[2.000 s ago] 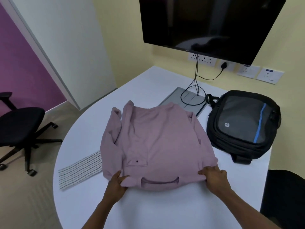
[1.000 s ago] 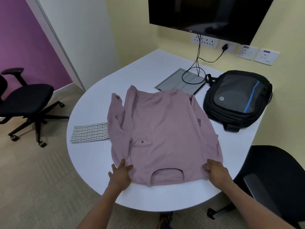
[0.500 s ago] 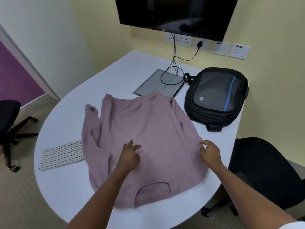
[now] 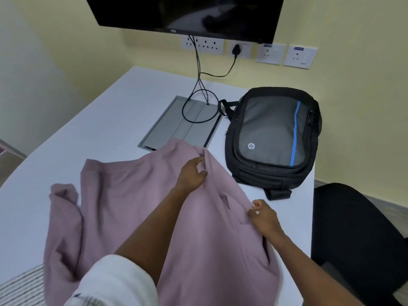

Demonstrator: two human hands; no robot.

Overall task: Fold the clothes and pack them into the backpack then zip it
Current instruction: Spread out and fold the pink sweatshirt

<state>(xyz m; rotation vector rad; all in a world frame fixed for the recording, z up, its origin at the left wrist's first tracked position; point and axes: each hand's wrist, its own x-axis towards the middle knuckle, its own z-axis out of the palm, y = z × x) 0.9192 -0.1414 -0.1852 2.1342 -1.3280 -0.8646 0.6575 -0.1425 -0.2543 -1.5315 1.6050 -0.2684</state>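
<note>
Both hands have left the collar end of the mauve sweatshirt [image 4: 132, 208] and gone to the side of it nearest the backpack [image 4: 272, 138]. The left hand [image 4: 191, 173] now pinches a fold of cloth at the far corner by the backpack; the right hand [image 4: 263, 218] has closed on the same edge, nearer the person. It looks like the start of the first lengthwise fold, with that side about to be carried over the middle, so folding has barely begun and nothing is packed.

The backpack lies flat on the white table [image 4: 106, 129], its zips apparently closed, the sweatshirt's edge just beside it. A striped cloth [image 4: 21, 283] peeks out at the sweatshirt's side away from the backpack. Beside the backpack is a grey cable hatch [image 4: 183, 127] with a black cable [image 4: 199, 85] looping into it. Above hangs a dark screen [image 4: 183, 12] on a yellow wall with sockets [image 4: 204, 44], and a black chair [image 4: 357, 239] stands just off the table.
</note>
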